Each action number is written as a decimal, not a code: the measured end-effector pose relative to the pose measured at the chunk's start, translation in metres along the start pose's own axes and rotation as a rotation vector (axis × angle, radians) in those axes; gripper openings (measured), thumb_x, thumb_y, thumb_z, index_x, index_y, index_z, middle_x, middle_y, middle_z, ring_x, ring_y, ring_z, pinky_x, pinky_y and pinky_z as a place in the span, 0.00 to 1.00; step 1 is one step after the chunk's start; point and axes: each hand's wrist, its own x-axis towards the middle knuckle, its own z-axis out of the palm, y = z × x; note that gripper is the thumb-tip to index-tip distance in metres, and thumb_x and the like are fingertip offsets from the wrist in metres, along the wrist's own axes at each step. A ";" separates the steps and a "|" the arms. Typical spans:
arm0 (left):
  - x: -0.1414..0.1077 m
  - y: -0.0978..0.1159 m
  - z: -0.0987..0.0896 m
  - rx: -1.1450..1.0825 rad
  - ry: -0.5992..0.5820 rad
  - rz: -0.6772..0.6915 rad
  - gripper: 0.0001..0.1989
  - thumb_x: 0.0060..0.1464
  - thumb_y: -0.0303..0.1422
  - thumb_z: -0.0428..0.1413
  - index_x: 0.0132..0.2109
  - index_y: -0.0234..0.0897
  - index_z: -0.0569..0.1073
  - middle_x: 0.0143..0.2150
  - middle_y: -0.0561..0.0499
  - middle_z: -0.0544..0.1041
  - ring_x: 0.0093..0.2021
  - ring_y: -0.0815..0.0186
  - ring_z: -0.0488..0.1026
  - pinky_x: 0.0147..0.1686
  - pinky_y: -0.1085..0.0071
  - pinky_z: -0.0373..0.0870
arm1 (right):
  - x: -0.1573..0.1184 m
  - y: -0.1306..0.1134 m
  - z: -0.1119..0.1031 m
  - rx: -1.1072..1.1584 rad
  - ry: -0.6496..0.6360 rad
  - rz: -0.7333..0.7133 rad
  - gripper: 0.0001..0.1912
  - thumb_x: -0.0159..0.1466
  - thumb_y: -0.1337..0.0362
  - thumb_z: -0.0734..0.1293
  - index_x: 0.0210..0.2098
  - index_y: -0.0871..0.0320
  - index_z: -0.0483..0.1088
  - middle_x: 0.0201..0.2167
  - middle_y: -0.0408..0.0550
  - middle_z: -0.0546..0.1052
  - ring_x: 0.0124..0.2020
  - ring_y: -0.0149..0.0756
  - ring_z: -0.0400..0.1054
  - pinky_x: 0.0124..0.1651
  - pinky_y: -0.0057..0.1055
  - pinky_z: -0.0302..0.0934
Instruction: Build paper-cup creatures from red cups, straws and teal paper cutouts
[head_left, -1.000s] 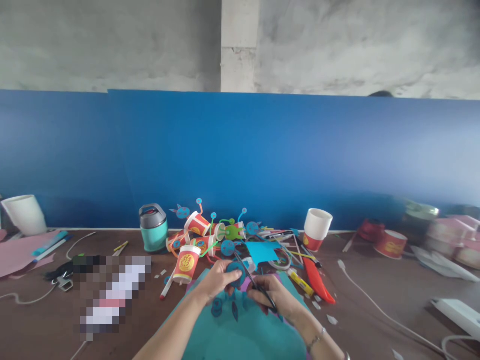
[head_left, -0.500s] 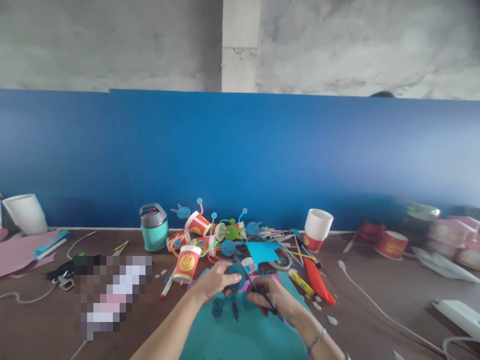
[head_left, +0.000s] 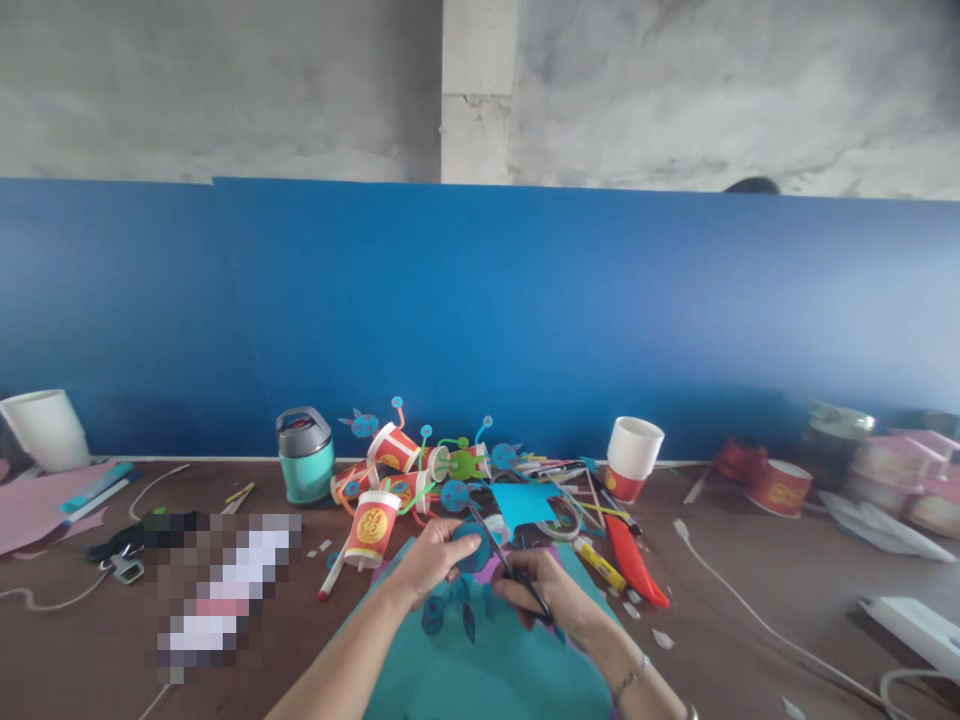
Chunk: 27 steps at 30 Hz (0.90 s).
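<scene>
"What is the left hand (head_left: 435,565) doing?"

"It pinches a round blue paper disc (head_left: 471,550), thumb lying on its face. The disc is held up over the near part of the teal sheet's (head_left: 487,670) far end."

"And the right hand (head_left: 541,585)?"

"Its grip is closed around the dark handles of the scissors (head_left: 531,592). The blades point away, along the disc's right edge; I can't tell if they touch it."

"What lies below?"

"At least 2 small dark-blue cutouts (head_left: 433,615) on the teal sheet."

"And around them on the table (head_left: 262,690)?"

"A red-and-white cup (head_left: 373,528) near the left hand, with a marker (head_left: 334,573) just beside it. Beyond the hands is a bright blue sheet (head_left: 525,504). To the right, a yellow tube (head_left: 601,566) lies near a long red item (head_left: 637,565)."
</scene>
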 end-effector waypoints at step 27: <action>-0.007 0.003 -0.011 0.035 -0.183 -0.139 0.18 0.37 0.44 0.65 0.24 0.33 0.71 0.17 0.60 0.61 0.17 0.77 0.51 0.18 0.76 0.44 | -0.005 -0.003 -0.001 -0.027 -0.052 0.063 0.14 0.53 0.57 0.69 0.32 0.60 0.66 0.10 0.34 0.66 0.11 0.24 0.57 0.15 0.21 0.47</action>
